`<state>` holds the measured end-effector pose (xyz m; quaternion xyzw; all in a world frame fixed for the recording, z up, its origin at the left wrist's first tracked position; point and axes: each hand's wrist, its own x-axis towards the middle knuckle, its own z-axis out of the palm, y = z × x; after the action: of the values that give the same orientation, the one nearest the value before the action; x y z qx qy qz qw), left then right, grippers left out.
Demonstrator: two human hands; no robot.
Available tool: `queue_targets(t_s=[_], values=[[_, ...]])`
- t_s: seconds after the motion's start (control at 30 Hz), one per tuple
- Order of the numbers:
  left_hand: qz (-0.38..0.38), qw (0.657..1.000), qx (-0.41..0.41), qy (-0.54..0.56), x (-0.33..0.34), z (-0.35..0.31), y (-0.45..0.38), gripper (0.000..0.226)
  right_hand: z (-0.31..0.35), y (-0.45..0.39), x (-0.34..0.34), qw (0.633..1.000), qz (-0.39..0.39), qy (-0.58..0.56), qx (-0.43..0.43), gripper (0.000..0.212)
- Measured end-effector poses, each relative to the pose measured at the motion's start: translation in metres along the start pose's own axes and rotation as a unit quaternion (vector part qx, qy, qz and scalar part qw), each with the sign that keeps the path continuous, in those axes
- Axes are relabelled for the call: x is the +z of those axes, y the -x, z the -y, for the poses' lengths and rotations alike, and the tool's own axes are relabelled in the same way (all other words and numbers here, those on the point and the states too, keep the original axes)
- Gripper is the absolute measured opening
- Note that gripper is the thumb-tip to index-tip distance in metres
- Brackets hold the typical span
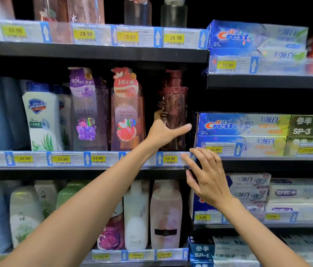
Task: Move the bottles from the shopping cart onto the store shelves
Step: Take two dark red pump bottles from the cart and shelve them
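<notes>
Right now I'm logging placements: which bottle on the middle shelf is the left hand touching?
The dark maroon pump bottle, rightmost in its row, beside the blue Crest boxes; the left hand wraps it.

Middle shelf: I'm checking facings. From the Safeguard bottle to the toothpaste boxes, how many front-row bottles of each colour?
White plastic Safeguard bottle: 1
Translucent purple bottle: 1
Translucent pink bottle: 1
Dark red pump bottle: 1
Total: 4

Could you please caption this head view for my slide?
Left hand grips a dark maroon pump bottle on the middle shelf; right hand open.
</notes>
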<state>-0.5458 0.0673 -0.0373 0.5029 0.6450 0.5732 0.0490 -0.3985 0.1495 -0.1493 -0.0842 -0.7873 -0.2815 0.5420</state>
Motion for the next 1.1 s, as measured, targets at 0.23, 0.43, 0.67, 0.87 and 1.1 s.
queue_targets(t_s=[0.23, 0.43, 0.67, 0.87, 1.1], values=[[-0.103, 0.989, 0.014, -0.108, 0.003, 0.004, 0.017, 0.094, 0.001, 0.000, -0.001, 1.000, -0.002, -0.001, 0.006, 0.046], [-0.128, 0.985, 0.034, -0.113, 0.001, 0.007, 0.023, 0.098, 0.001, -0.001, -0.004, 1.000, -0.003, -0.010, 0.002, 0.045], [-0.038, 0.995, 0.024, -0.091, -0.021, 0.020, 0.019, 0.092, 0.004, -0.002, -0.001, 1.000, -0.016, -0.017, 0.012, 0.045], [-0.030, 0.992, 0.030, -0.120, -0.020, 0.017, 0.022, 0.095, 0.006, -0.002, -0.001, 0.999, -0.011, -0.023, 0.024, 0.046], [-0.023, 0.992, 0.043, -0.115, -0.018, 0.015, 0.024, 0.079, 0.010, -0.001, -0.002, 0.999, -0.004, -0.025, 0.038, 0.047]])
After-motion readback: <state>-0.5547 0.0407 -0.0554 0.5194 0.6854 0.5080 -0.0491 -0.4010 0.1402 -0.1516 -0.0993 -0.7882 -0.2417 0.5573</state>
